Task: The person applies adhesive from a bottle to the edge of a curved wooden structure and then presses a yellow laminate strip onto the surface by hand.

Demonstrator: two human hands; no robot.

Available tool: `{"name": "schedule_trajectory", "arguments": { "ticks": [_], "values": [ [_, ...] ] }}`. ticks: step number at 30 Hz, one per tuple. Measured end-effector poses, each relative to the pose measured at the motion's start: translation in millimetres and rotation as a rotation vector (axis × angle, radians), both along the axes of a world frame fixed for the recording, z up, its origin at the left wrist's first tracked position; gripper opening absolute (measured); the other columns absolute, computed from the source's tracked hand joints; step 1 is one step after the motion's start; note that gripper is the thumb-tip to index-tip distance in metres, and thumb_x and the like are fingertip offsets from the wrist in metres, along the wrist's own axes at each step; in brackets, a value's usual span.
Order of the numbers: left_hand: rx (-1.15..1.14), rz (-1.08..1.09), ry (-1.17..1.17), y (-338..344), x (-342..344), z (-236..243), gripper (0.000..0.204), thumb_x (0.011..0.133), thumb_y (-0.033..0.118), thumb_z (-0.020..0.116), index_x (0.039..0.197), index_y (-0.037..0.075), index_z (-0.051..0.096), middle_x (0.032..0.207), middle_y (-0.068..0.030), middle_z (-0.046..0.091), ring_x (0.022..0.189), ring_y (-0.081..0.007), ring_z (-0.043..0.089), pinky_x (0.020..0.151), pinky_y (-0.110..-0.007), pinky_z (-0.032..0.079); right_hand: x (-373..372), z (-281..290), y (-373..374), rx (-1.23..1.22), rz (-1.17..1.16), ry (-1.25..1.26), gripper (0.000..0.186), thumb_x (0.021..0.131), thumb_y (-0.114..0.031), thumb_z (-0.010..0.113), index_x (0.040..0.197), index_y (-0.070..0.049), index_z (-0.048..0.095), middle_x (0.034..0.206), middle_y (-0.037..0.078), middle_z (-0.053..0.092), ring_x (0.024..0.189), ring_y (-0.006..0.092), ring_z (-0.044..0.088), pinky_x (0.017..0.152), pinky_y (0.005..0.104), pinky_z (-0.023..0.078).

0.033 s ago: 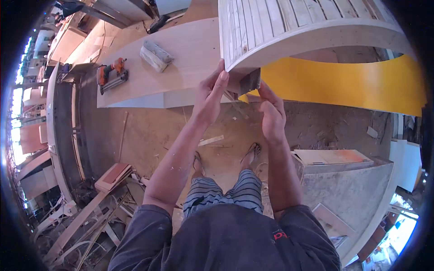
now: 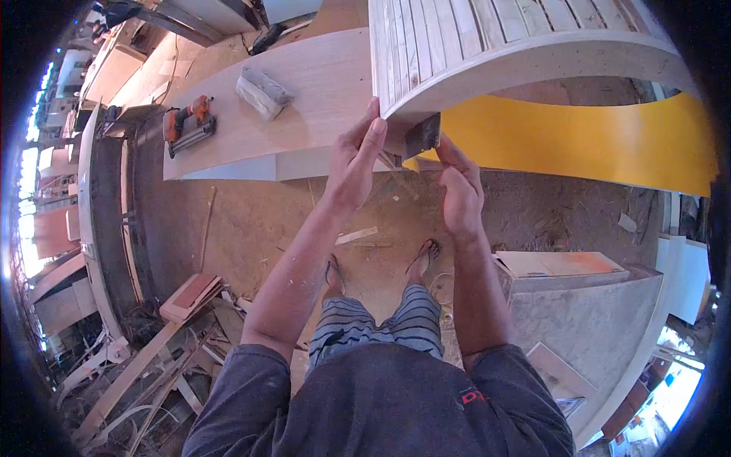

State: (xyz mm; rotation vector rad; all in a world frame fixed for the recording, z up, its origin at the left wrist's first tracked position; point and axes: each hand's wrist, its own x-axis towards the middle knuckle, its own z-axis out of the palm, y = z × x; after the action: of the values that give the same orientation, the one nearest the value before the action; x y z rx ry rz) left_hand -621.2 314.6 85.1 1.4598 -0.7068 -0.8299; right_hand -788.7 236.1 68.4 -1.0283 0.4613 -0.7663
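Note:
A curved wooden piece with narrow pale slats (image 2: 487, 42) fills the top right, its arched edge facing me. My left hand (image 2: 355, 156) is closed on the lower left corner of this piece, thumb up along the edge. My right hand (image 2: 461, 190) is closed on a small dark block (image 2: 422, 137) just under that corner, fingertips partly hidden behind it. The piece is over a pale plywood panel (image 2: 320, 76), and a curved yellow sheet (image 2: 579, 137) lies beyond my right hand.
An orange nail gun (image 2: 189, 122) and a wrapped pale bundle (image 2: 263, 91) lie on the panel. Wood offcuts (image 2: 167, 358) are heaped at lower left. A dusty grey cabinet (image 2: 579, 320) stands at right. My sandaled feet are on the dirty floor (image 2: 388, 213).
My right hand and the dark block have shifted very slightly up and to the right. Otherwise little differs.

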Motion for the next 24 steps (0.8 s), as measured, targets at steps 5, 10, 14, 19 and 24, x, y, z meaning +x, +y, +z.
{"name": "schedule_trajectory", "arguments": {
  "ticks": [5, 10, 14, 19, 24],
  "values": [
    [-0.072, -0.002, 0.059, 4.3, 7.9, -2.3, 0.076, 0.107, 0.049, 0.051, 0.153, -0.01, 0.037, 0.151, -0.0157, 0.053, 0.14, -0.0207, 0.046, 0.118, -0.033, 0.031, 5.2, 3.2, 0.9, 0.106, -0.036, -0.04, 0.065, 0.079, 0.002, 0.042, 0.142, 0.011, 0.054, 0.151, 0.018, 0.053, 0.146, 0.0265, 0.043, 0.121, 0.0378, 0.03],
    [-0.081, -0.04, 0.199, 7.3, 15.8, -6.3, 0.082, 0.107, 0.056, 0.046, 0.15, -0.013, 0.04, 0.139, -0.0103, 0.057, 0.13, -0.0191, 0.049, 0.114, -0.03, 0.033, 18.7, -30.2, 7.3, 0.135, -0.019, -0.123, 0.044, 0.08, -0.002, 0.046, 0.12, 0.011, 0.062, 0.133, 0.017, 0.06, 0.134, 0.0288, 0.049, 0.12, 0.041, 0.03],
    [-0.03, -0.003, 0.042, 7.2, 6.5, -11.2, 0.083, 0.108, 0.058, 0.043, 0.148, -0.014, 0.042, 0.135, -0.0096, 0.058, 0.127, -0.0174, 0.048, 0.113, -0.029, 0.032, 8.0, -63.9, 6.7, 0.11, 0.027, 0.015, 0.05, 0.082, -0.011, 0.048, 0.125, 0.011, 0.059, 0.134, 0.017, 0.06, 0.133, 0.0302, 0.05, 0.121, 0.0403, 0.027],
    [-0.004, -0.126, 0.081, 14.9, 27.3, -12.6, 0.091, 0.106, 0.067, 0.037, 0.146, -0.015, 0.045, 0.139, -0.0122, 0.057, 0.13, -0.0189, 0.046, 0.116, -0.032, 0.029, 14.2, -69.2, -0.9, 0.156, 0.09, -0.126, 0.043, 0.082, -0.013, 0.052, 0.118, 0.009, 0.062, 0.127, 0.015, 0.061, 0.131, 0.0286, 0.05, 0.12, 0.0408, 0.027],
    [0.031, -0.034, 0.128, 19.5, 35.5, -36.7, 0.095, 0.103, 0.073, 0.037, 0.139, -0.013, 0.055, 0.127, -0.0124, 0.063, 0.121, -0.0206, 0.052, 0.111, -0.034, 0.035, 33.3, -112.8, 11.2, 0.268, -0.052, -0.032, 0.04, 0.081, -0.013, 0.052, 0.113, 0.007, 0.063, 0.126, 0.015, 0.06, 0.131, 0.0288, 0.05, 0.123, 0.0432, 0.025]
  ]
}}
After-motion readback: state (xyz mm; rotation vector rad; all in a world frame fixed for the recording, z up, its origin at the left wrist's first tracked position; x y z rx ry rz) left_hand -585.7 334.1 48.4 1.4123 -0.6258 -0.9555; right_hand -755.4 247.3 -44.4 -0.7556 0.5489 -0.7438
